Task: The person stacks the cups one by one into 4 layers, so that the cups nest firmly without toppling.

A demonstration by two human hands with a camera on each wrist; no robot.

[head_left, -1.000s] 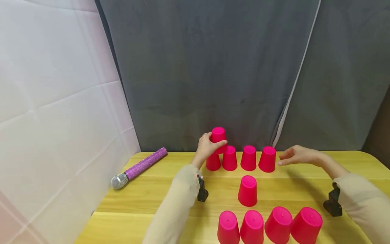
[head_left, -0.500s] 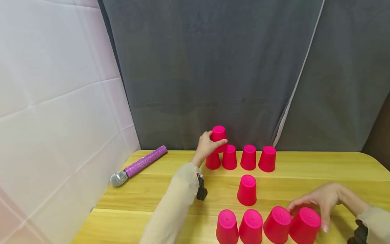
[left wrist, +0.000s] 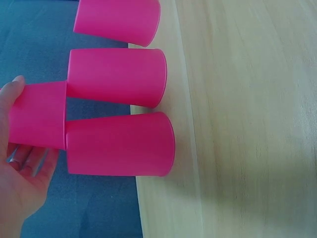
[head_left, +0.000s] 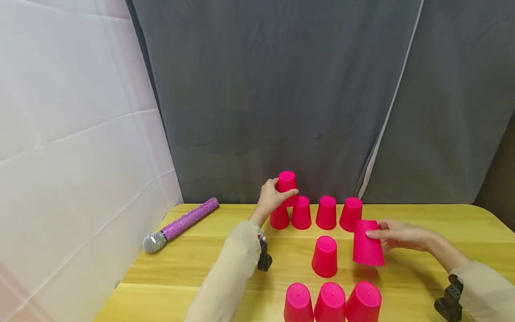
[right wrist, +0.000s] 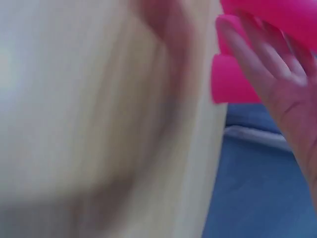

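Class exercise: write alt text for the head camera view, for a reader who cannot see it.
A person's left hand holds a pink cup atop the back row of upturned pink cups, while the right hand carries another pink cup above a yellow table. A purple microphone lies at the left.

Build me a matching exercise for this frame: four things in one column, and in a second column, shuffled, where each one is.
Things:
1. Microphone
2. Cup in the left hand
3. Cup in the right hand
4. Lone cup

Places:
A. on top of the back row, at its left end
B. lying at the table's far left
C. standing alone between the back and front rows
D. lifted off the table, right of the lone cup

Pairs: 1-B, 2-A, 3-D, 4-C
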